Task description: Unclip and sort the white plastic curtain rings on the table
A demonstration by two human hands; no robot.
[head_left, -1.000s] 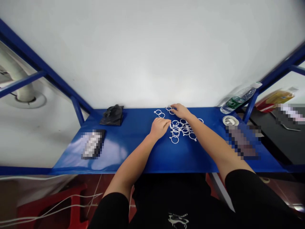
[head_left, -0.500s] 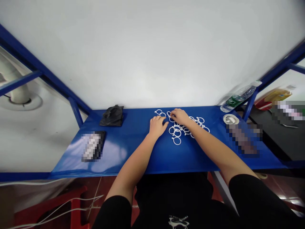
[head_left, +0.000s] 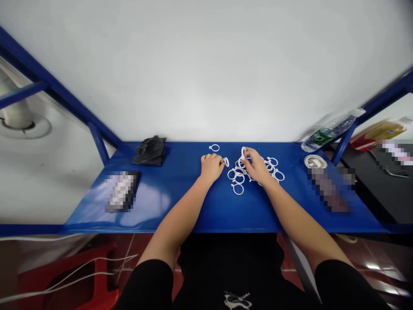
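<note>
My left hand (head_left: 211,167) is closed over the blue tabletop, pinching a white curtain ring (head_left: 226,162) at its thumb side. In my right hand (head_left: 256,165) another white ring (head_left: 243,152) is held up between thumb and fingers, seen nearly edge-on. Under and around the right hand lies a loose pile of several such rings (head_left: 238,189), each with a small eyelet; the hand hides part of them. A single ring (head_left: 214,147) lies apart near the wall, just beyond my left hand.
On the left lie a crumpled black bag (head_left: 150,150) and a dark, blurred-out flat item (head_left: 124,191). At right are a roll of white tape (head_left: 315,162), a plastic bottle (head_left: 332,130) leaning by the frame, and a blurred item (head_left: 331,189). Blue frame bars (head_left: 100,144) flank the table.
My right hand has lifted a ring off the pile. My left hand has closed on a ring; before, its fingers were spread flat. One of the two far rings has left its place.
</note>
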